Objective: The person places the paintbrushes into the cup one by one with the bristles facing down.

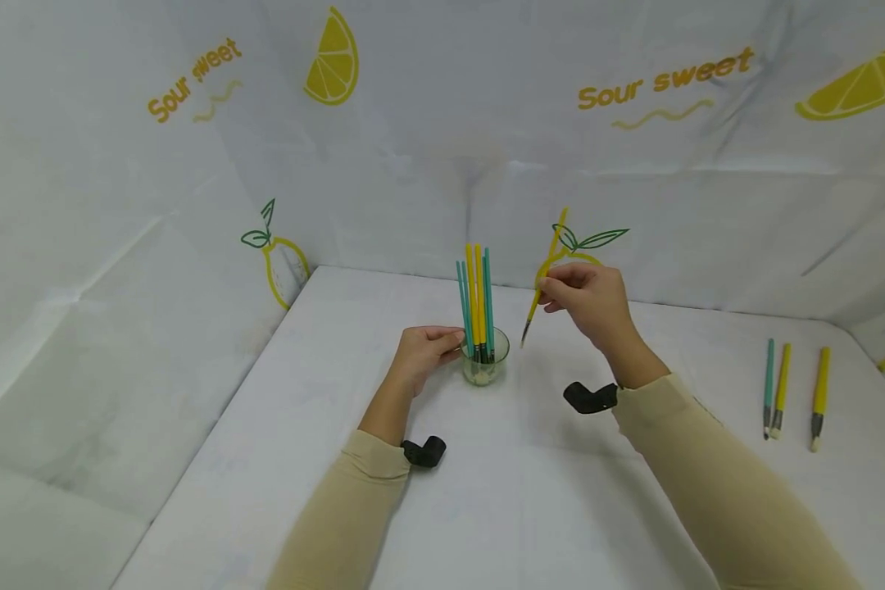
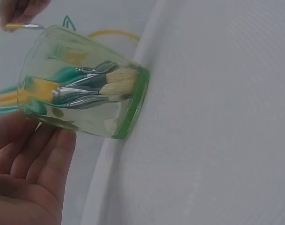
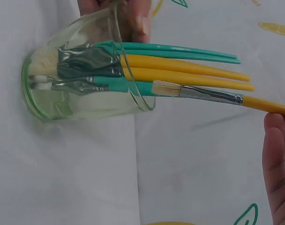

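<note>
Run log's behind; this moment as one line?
left hand: touches glass cup | right hand: pinches yellow brush | cup: upright, brushes inside

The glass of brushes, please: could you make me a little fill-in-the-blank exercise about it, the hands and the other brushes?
1. The brush in the right hand has a ____ handle.
2. The brushes in the glass stand with their bristles pointing ____.
3. Of the loose brushes on the table, ____ have yellow handles.
4. The hand touching the glass is the person's ____ one.

Missing words: yellow; down; two; left.
</note>
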`<state>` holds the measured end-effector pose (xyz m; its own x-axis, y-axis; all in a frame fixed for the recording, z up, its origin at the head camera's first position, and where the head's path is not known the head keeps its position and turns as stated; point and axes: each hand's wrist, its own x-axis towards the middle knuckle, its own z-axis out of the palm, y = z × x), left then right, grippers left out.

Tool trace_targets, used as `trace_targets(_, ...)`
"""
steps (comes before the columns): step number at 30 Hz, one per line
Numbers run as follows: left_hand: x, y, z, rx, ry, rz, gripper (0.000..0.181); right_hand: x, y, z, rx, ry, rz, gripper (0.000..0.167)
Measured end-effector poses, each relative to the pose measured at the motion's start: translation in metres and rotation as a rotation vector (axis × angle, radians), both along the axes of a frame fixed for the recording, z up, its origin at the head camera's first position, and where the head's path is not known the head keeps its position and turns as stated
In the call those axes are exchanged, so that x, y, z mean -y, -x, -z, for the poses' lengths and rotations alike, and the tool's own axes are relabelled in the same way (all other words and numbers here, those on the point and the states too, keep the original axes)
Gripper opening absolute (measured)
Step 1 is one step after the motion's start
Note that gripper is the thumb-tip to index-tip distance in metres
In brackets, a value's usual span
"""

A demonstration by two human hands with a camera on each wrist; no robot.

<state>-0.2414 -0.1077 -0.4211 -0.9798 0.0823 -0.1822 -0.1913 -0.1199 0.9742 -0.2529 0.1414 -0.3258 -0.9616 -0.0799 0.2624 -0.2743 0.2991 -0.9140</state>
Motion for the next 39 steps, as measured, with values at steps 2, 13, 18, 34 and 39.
trace_targets(2,0.000,0.001,0.001,-0.002,-0.002,0.002,0.023,0.009,0.003,0.004,-0.009,0.006,-0.003,0.027)
trace_targets(13,0.000,0.001,0.003,-0.016,-0.008,0.004,0.024,0.035,0.014,0.041,0.077,-0.117,-0.034,0.023)
trace_targets(18,0.000,0.001,0.002,-0.019,-0.010,0.004,0.026,0.040,0.014,0.053,0.103,-0.178,-0.048,0.023)
trace_targets(34,0.000,0.000,-0.002,-0.020,0.007,0.010,0.024,0.045,0.012,0.063,0.168,-0.198,-0.043,0.026)
trace_targets(39,-0.001,-0.001,-0.002,-0.019,0.006,0.006,0.024,0.045,0.012,0.064,0.181,-0.205,-0.054,0.029)
